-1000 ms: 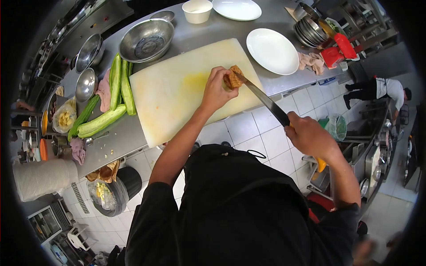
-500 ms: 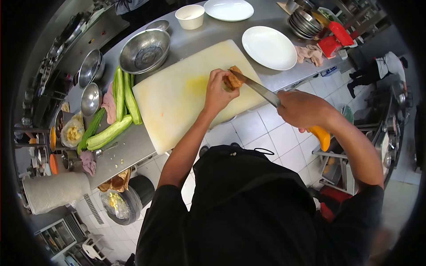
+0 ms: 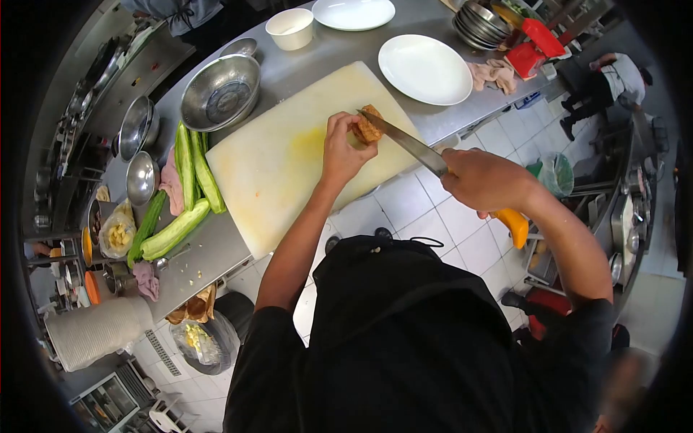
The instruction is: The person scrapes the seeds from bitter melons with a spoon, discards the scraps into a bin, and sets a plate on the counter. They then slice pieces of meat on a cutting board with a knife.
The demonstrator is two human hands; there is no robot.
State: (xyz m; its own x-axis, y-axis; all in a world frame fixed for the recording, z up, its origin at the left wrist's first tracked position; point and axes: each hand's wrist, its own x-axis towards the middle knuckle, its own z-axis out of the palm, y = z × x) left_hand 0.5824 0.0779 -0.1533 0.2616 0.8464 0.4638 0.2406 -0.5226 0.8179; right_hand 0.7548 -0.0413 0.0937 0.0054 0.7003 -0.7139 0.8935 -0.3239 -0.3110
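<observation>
My left hand (image 3: 344, 150) pinches a browned, rough-surfaced chunk of food (image 3: 371, 125) over the far right part of the cutting board (image 3: 263, 177). Its exact kind I cannot make out. In my right hand (image 3: 485, 180) is a large knife (image 3: 411, 147) with a yellow handle, which sticks out below the fist. The blade points up and left, its tip at the top of the browned chunk, close to my left fingertips. How deep the edge sits in the chunk is not clear. A yellow stain marks the white board left of my hand.
Peeled green gourds (image 3: 185, 169) lie left of the board, beside a metal strainer bowl (image 3: 220, 90). A white plate (image 3: 426, 70), another plate (image 3: 354, 13) and a white tub (image 3: 290, 30) stand beyond it. A lined bin (image 3: 206, 343) is below the counter. Other people (image 3: 615, 81) are farther off.
The whole view has shifted slightly. Both hands keep their grips on the chunk and the knife, with the blade tip still at the chunk. Farther off, a person at the upper left shows more.
</observation>
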